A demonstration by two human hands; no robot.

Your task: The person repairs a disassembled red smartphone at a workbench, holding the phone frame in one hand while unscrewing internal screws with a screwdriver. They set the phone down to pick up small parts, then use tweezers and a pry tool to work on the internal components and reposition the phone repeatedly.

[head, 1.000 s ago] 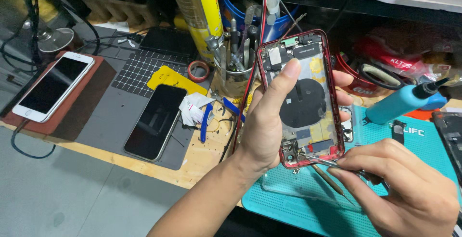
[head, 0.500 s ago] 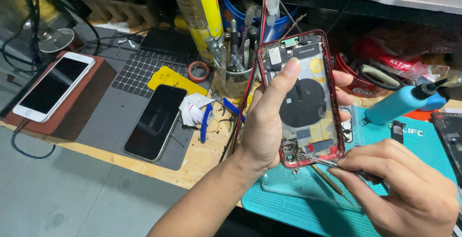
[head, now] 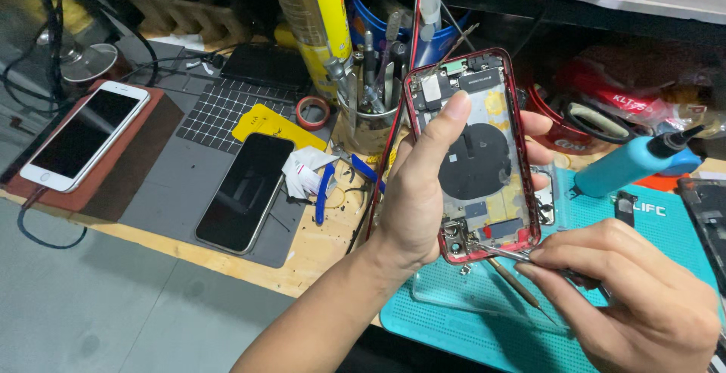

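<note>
Inside, red-framed opened phone (head: 476,157), components bare.

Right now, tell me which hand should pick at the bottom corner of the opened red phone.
Right. The right hand already pinches the tweezers, whose tips sit at the bottom corner of the phone. The left hand is wrapped around the phone's frame, holding it up.

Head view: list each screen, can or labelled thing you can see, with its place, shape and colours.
White phone: far left on a brown pad, dark screen.
Black phone: grey mat, dark screen, face up.
Spray can: top centre, yellow cylinder, printed label.
Opened phone: in left hand, red frame, no screen.
</note>
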